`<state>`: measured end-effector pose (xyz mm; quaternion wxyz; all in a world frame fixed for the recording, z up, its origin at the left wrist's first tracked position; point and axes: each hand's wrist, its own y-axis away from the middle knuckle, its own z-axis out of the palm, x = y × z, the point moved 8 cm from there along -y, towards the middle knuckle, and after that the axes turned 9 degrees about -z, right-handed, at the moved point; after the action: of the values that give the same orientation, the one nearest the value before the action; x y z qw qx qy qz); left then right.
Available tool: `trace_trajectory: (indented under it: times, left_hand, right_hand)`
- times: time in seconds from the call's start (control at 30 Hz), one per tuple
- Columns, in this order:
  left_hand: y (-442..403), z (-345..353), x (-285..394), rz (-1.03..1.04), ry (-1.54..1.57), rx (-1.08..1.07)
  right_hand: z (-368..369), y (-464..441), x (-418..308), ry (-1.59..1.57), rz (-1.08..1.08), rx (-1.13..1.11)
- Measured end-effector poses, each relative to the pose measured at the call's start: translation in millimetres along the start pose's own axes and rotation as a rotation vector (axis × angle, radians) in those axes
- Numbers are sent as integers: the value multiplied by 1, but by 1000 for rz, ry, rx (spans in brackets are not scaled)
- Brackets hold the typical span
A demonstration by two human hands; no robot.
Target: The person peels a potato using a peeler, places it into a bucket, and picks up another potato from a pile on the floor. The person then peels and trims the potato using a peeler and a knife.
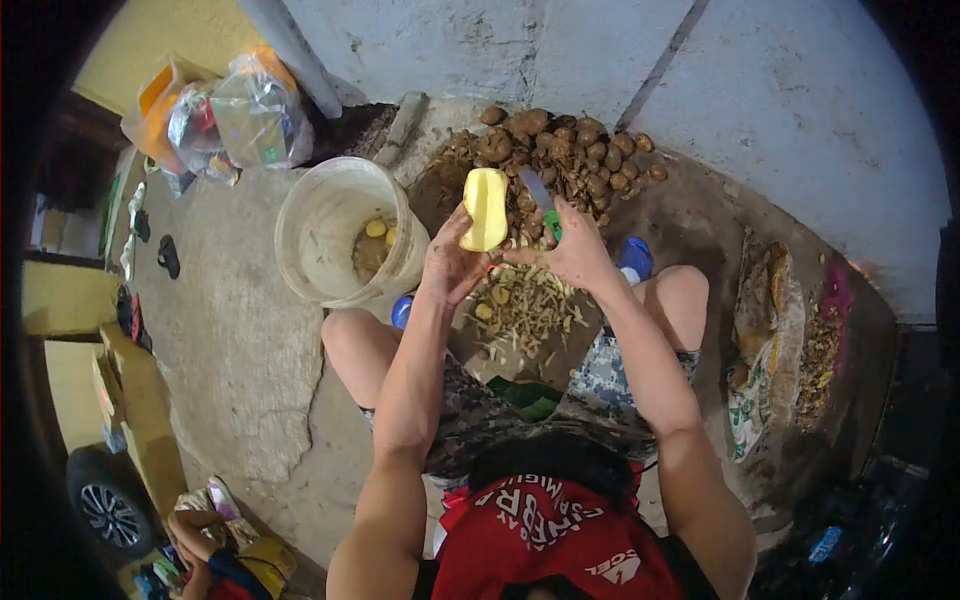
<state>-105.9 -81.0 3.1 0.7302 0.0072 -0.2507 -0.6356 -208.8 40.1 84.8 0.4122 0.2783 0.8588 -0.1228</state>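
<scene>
My left hand (455,262) is closed around a peeled yellow potato (485,210), held upright with its smooth cut side toward me. Just to its right, my right hand (578,245) grips a knife (536,188) by its green handle, the pale blade pointing up and away from me. Blade and potato look slightly apart. Below both hands, a heap of peelings (530,320) lies on the floor between my legs, with a few yellow pieces among it.
A white bucket (300,235) at left holds several peeled potatoes. Unpeeled brown potatoes (560,150) are piled against the wall. Plastic bags (240,115) stand at upper left, and an opened sack (755,350) lies at right. Another person (225,555) sits at lower left.
</scene>
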Motion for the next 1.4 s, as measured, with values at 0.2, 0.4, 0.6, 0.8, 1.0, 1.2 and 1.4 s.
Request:
trace_trajectory:
  times: [0.2,0.4,0.6,0.8,1.0,1.2,1.4]
  left_hand:
    - [6,9,-3,6,-259,39]
    - [5,16,-10,-13,-281,-17]
    - [6,20,-11,-14,-284,-22]
    - [8,22,-12,-32,-318,-20]
    - [8,22,-12,0,-310,-16]
    - [4,18,-10,61,-316,-56]
    - [2,8,-9,104,-273,40]
  right_hand:
    - [10,2,-13,142,-67,43]
    - [4,3,-11,190,-68,109]
    - [0,3,-11,190,-47,90]
    - [2,2,-10,191,-27,50]
    - [5,0,-8,210,-39,25]
    - [11,1,-10,238,-83,8]
    - [19,1,-7,280,-108,4]
